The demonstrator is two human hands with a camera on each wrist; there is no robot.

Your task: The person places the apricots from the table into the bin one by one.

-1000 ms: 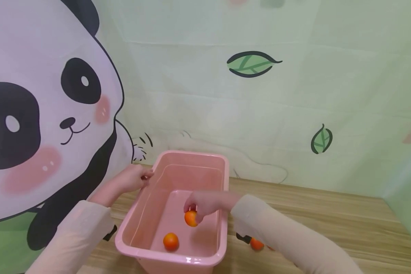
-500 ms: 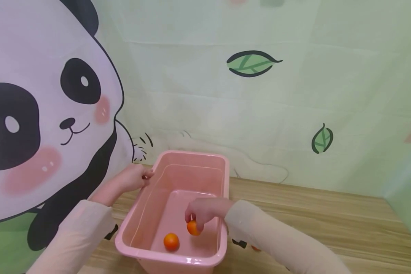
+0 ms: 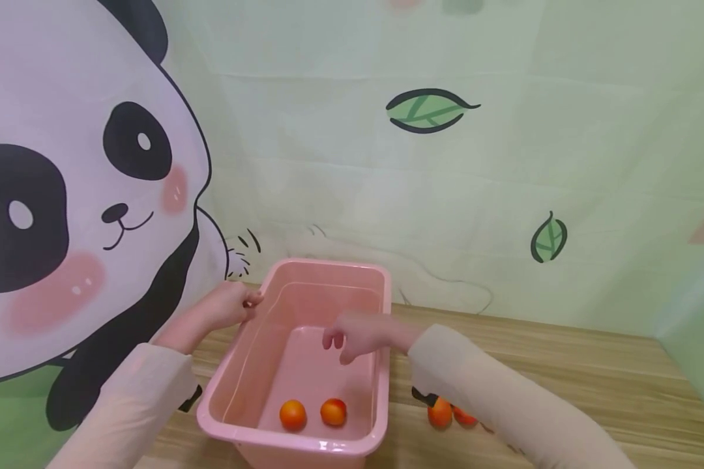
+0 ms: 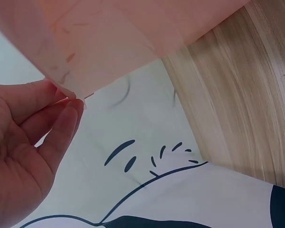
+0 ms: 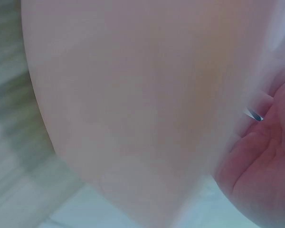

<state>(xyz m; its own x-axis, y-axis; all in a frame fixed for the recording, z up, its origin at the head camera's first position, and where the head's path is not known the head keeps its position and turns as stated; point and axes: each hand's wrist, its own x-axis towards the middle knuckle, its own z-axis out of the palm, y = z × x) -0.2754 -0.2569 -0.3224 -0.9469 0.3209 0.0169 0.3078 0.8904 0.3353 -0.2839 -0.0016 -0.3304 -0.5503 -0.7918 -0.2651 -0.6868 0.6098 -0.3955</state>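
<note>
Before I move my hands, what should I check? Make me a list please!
1. Left hand pinching the tub's rim: ok.
2. Right hand free: ok, it holds nothing.
3. Left ball and right ball in the tub: ok, on its bottom, apart.
4. Right hand beside the table balls: not ok, it's over the tub.
5. All table balls in sight: cannot tell, the right sleeve may hide some.

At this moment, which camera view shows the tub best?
The head view: there the tub shows rim and inside. The left wrist view shows only part, up close; the right wrist view, a blurred part.
</note>
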